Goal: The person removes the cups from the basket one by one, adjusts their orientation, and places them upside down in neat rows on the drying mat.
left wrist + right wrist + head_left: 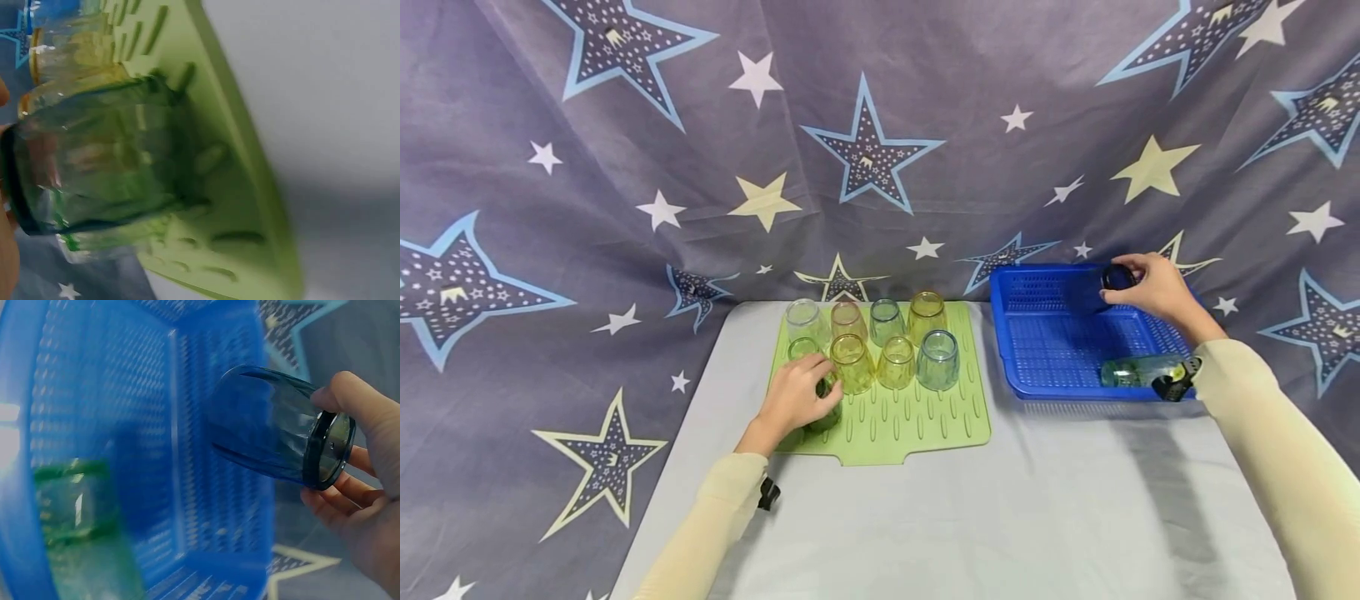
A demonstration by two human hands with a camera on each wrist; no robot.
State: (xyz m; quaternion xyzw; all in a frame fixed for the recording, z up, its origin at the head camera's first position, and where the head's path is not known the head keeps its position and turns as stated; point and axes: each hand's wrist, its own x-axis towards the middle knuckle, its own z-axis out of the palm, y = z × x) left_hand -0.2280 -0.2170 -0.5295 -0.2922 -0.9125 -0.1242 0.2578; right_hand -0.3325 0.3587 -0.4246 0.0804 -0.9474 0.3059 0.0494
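Note:
On the near left part of the green drying mat [880,429], my left hand [793,396] grips a dark green glass [106,162] by its upper end. The glass's lower end is close over the mat's ridges in the left wrist view. A light green glass [803,348] stands just behind it. My right hand [1157,292] holds a dark blue-grey glass [269,428] by its thick end, thumb on one side and fingers on the other. That glass is tilted above the far side of the blue basket [1009,358]. A green-tinted glass [87,537] lies on its side in the basket.
Two rows of tinted glasses stand on the mat, among them an amber glass [852,367], a yellow glass [897,364] and a blue glass [938,362]. A star-patterned curtain [880,225] hangs behind the white table [1000,517].

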